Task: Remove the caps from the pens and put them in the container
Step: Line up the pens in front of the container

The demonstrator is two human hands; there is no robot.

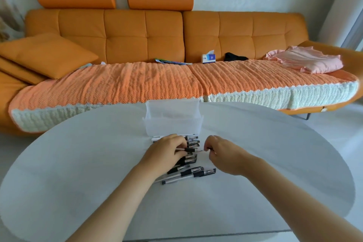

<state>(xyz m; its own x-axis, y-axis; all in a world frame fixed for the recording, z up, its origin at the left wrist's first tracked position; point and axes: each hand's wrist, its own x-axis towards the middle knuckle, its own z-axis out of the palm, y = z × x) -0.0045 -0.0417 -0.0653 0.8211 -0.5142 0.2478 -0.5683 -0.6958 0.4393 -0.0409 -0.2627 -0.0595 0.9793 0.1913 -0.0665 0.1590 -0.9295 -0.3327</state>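
Table (78, 163): lying white and oval beneath everything.
Left hand (167, 151): gripping one pen (189, 150), bare tip pointing right.
Container (172, 124): standing translucent just behind the pens.
Capped pens (196, 173): lying in a row beside the left hand.
Right hand (222, 153): pinching a small dark cap (209, 148) just beside that tip.

All we saw of ourselves were two hands and two forearms. Our left hand (167, 153) and right hand (224, 156) were bare, with the knuckles faintly marked across their backs. Our left forearm (123, 198) and right forearm (284, 198) were bare too, from the wrists down to the lower edge of the view. They looked smooth and rounded and grew broader toward the camera. The picture was too soft for us to make out the fingernails.
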